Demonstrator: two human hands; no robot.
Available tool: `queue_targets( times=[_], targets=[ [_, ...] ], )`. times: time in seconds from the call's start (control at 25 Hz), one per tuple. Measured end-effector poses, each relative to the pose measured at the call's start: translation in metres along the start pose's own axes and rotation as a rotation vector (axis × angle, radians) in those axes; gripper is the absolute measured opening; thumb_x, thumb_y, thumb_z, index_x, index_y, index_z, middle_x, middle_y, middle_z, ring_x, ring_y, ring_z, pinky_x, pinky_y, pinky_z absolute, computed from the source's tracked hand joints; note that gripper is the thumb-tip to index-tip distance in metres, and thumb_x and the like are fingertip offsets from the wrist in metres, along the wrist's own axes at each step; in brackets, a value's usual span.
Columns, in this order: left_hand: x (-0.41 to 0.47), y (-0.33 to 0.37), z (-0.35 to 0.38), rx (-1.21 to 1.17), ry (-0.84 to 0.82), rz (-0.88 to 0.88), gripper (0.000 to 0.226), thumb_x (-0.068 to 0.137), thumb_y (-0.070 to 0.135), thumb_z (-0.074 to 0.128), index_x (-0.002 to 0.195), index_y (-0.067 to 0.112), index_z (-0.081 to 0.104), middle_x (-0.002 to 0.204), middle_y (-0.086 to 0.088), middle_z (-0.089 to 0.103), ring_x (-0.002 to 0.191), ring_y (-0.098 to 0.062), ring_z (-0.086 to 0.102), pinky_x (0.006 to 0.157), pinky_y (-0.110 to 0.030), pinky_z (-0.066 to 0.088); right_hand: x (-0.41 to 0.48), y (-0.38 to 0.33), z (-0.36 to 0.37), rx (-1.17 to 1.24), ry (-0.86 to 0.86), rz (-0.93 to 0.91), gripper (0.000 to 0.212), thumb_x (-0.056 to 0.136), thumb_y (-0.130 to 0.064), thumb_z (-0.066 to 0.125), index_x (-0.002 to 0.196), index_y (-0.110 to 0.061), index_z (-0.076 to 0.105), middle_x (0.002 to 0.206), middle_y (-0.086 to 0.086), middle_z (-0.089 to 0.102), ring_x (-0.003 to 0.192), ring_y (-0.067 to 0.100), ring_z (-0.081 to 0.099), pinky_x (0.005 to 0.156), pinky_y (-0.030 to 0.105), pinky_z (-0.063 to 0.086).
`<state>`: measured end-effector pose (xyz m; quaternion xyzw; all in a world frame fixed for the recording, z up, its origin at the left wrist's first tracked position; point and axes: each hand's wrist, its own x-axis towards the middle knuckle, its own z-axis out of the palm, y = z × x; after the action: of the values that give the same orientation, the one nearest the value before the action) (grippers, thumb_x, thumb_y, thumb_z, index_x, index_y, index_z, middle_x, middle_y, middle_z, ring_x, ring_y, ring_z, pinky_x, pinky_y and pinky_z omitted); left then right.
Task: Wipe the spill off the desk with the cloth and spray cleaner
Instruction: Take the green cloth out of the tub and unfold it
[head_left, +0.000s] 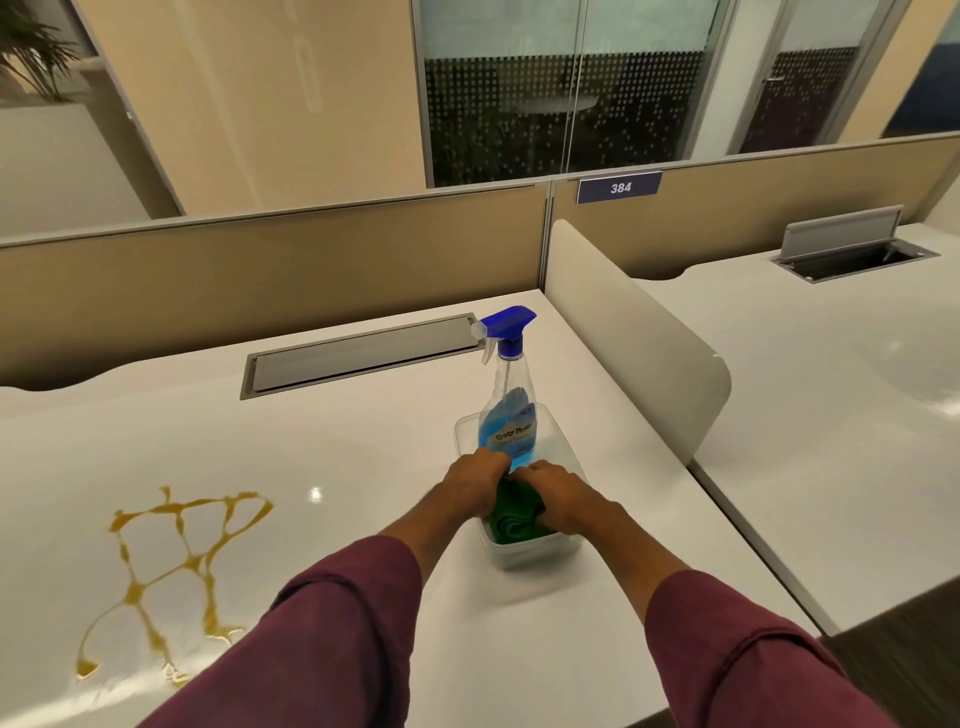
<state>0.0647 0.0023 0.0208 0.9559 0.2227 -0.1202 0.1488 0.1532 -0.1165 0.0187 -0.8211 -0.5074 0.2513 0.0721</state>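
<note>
A yellow-brown spill lies in thin branching lines on the white desk at the left. To its right stands a clear plastic tub. Inside it a spray bottle with a blue trigger head and blue liquid stands upright at the far end. A folded green cloth lies at the near end. My left hand and my right hand are both in the tub, fingers curled on the cloth from either side.
A grey cable-tray lid is set into the desk behind the tub. A white curved divider stands right of the tub, with a neighbouring desk beyond it. A tan partition closes the far edge.
</note>
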Motion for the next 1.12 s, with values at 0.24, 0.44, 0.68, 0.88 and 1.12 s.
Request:
queue_targets(
  times=[0.24, 0.44, 0.68, 0.88, 1.12],
  targets=[
    [-0.006, -0.008, 0.001, -0.26, 0.044, 0.142, 0.037, 0.085, 0.021, 0.071, 0.119, 0.011, 0.06, 0.119, -0.01, 0.065, 0.109, -0.027, 0.06, 0.096, -0.04, 0.051, -0.006, -0.001, -0.021, 0.216, 0.22, 0.016, 0.038, 0.085, -0.012, 0.062, 0.123, -0.012, 0.058, 0.122, 0.013, 0.063, 0.109, 0.029, 0.06, 0.097, 0.036, 0.049],
    [-0.028, -0.02, -0.034, -0.856, 0.008, 0.197, 0.026, 0.092, 0.016, 0.06, 0.118, 0.017, 0.061, 0.114, -0.006, 0.065, 0.109, -0.024, 0.06, 0.093, -0.032, 0.052, -0.01, 0.003, -0.061, 0.574, 0.236, 0.005, 0.027, 0.087, -0.019, 0.062, 0.113, -0.013, 0.061, 0.1, 0.008, 0.065, 0.088, 0.022, 0.063, 0.062, 0.02, 0.054],
    [-0.059, -0.03, -0.08, -1.216, 0.043, 0.258, 0.03, 0.099, 0.021, 0.05, 0.127, 0.027, 0.054, 0.121, 0.004, 0.064, 0.112, -0.01, 0.061, 0.078, -0.022, 0.056, -0.017, -0.014, -0.108, 0.744, 0.162, -0.149, 0.029, 0.091, -0.039, 0.059, 0.104, -0.015, 0.066, 0.086, 0.0, 0.065, 0.079, 0.016, 0.056, 0.057, 0.02, 0.043],
    [-0.081, -0.051, -0.113, -1.399, 0.09, 0.281, 0.027, 0.098, 0.022, 0.05, 0.124, 0.023, 0.058, 0.119, 0.001, 0.068, 0.112, -0.017, 0.064, 0.08, -0.032, 0.057, -0.026, -0.047, -0.127, 0.811, 0.102, -0.311, 0.036, 0.077, -0.04, 0.071, 0.113, -0.039, 0.062, 0.112, -0.014, 0.07, 0.103, 0.003, 0.065, 0.074, 0.015, 0.054],
    [-0.111, -0.08, -0.125, -1.401, 0.43, 0.138, 0.025, 0.095, 0.018, 0.057, 0.119, 0.012, 0.059, 0.111, -0.007, 0.067, 0.105, -0.023, 0.064, 0.085, -0.041, 0.056, -0.011, -0.111, -0.122, 0.837, 0.24, -0.42, 0.036, 0.076, -0.023, 0.079, 0.109, -0.028, 0.064, 0.098, -0.006, 0.074, 0.094, 0.013, 0.07, 0.071, 0.02, 0.057]
  ],
)
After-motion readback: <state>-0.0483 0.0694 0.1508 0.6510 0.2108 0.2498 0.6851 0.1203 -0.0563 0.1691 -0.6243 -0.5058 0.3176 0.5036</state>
